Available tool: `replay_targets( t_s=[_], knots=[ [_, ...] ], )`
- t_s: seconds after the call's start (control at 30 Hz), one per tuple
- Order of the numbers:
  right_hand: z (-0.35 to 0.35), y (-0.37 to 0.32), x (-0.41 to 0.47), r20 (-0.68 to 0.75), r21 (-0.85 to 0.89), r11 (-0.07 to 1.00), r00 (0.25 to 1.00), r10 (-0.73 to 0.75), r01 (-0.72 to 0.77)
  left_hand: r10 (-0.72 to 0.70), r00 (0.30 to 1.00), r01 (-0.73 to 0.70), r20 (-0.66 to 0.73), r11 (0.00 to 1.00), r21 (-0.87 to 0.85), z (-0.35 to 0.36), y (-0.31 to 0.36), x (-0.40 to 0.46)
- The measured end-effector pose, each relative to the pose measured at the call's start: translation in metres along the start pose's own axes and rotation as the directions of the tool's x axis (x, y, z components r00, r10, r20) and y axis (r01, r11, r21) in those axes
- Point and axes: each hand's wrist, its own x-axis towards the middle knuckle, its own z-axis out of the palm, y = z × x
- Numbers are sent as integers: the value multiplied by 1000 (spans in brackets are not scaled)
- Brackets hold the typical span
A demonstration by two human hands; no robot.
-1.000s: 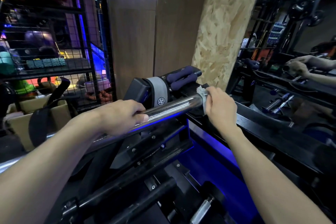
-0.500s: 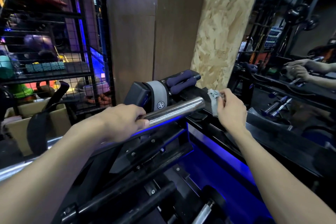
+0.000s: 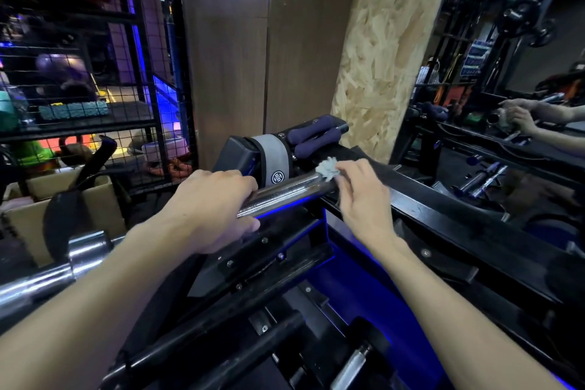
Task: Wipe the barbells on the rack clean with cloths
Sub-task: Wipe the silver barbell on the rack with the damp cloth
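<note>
Left hand wraps the chrome barbell sleeve at frame centre, fingers curled over it. Right hand pinches a small grey cloth against the sleeve's far end, just right of centre. Bar lies across the black rack. Mirror upper right.

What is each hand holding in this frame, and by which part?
The left hand grips the barbell around its chrome sleeve, short of the end. The right hand pinches a small grey cloth in its fingertips against the sleeve's end.
</note>
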Motion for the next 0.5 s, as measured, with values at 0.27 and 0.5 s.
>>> replay_targets(
  t_s=[0.27,0.5],
  knots=[
    [-8,28,21,-6,-5,991,991,134,-134,14,998,-11,55,998,-57,-4,-4,4],
    [-7,14,5,72,89,995,997,31,-37,36,997,-33,65,998,-48,-4,-6,5]
  ],
)
